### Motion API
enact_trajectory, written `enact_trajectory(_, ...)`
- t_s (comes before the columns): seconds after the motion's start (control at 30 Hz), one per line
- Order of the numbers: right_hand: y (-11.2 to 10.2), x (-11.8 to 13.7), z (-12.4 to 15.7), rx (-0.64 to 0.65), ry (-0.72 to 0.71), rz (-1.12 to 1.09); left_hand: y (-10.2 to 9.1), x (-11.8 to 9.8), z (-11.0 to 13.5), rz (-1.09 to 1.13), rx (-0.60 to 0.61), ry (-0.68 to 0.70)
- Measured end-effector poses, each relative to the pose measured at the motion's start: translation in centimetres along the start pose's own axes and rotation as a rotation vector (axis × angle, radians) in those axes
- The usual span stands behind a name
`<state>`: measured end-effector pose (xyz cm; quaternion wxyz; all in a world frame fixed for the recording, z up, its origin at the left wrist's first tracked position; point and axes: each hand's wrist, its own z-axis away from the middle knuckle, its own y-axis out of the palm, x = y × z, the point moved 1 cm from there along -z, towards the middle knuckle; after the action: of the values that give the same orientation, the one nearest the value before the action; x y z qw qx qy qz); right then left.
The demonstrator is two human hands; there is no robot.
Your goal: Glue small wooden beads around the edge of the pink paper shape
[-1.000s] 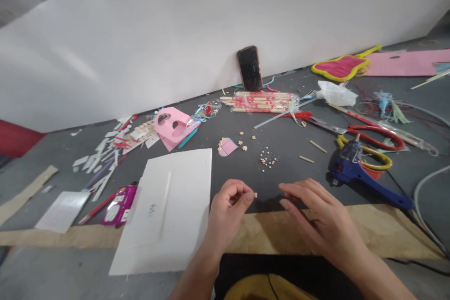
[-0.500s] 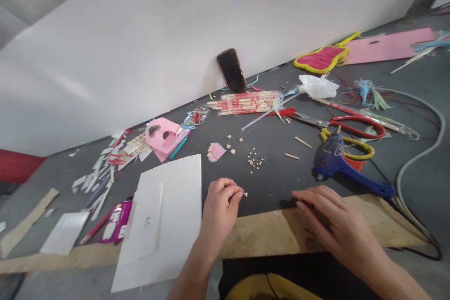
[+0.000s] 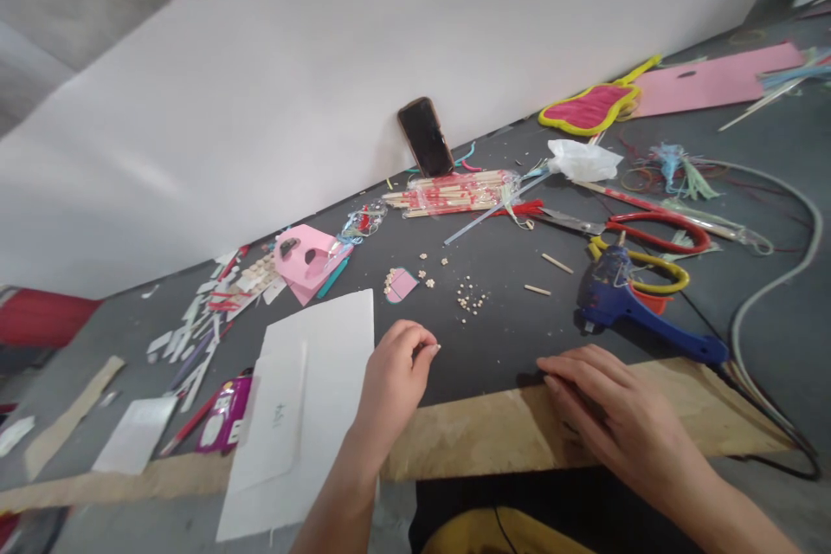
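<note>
My left hand (image 3: 395, 376) hovers over the dark mat just right of a white sheet (image 3: 305, 398), its thumb and fingers pinched on a tiny pale bead (image 3: 434, 349). My right hand (image 3: 616, 420) lies palm down on the wooden board (image 3: 493, 428) at the table's front edge, fingers stretched out and holding nothing. A small heap of the same pale beads (image 3: 471, 299) lies on the mat beyond my hands. A little pink half-round piece (image 3: 401, 283) edged with beads sits to the left of that heap.
A blue glue gun (image 3: 623, 303) lies right of the beads, with red and yellow scissors (image 3: 655, 242) behind it. A phone (image 3: 426, 137) leans on the white wall above a pack of sticks (image 3: 454, 189). Pink card (image 3: 305, 255), paper scraps and a cable (image 3: 779, 277) surround the work area.
My left hand has drawn slightly left and nearer to the white sheet, still pinching the bead. My right hand moved right and settled flat on the board. The view tilted.
</note>
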<state>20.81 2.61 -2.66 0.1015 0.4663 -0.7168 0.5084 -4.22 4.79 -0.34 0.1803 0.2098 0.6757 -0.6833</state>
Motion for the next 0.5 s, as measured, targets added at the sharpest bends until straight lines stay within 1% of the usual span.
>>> enact_trajectory(0.17, -0.08, 0.03, 0.07, 0.028, -0.013, 0.008, -0.37, 0.03, -0.3, 0.018, 0.034, -0.102)
enact_trajectory(0.33, -0.01, -0.05, 0.06, 0.024, -0.018, 0.019, -0.56, 0.59, -0.16, 0.119, 0.066, -0.149)
enact_trajectory(0.43, 0.09, -0.1, 0.06, 0.028, -0.022, 0.031, -0.71, 0.87, -0.12, 0.195, 0.105, -0.179)
enact_trajectory(0.5, 0.09, -0.07, 0.0, 0.026, -0.028, 0.041, -0.9, 0.89, -0.22, 0.2, 0.123, -0.161)
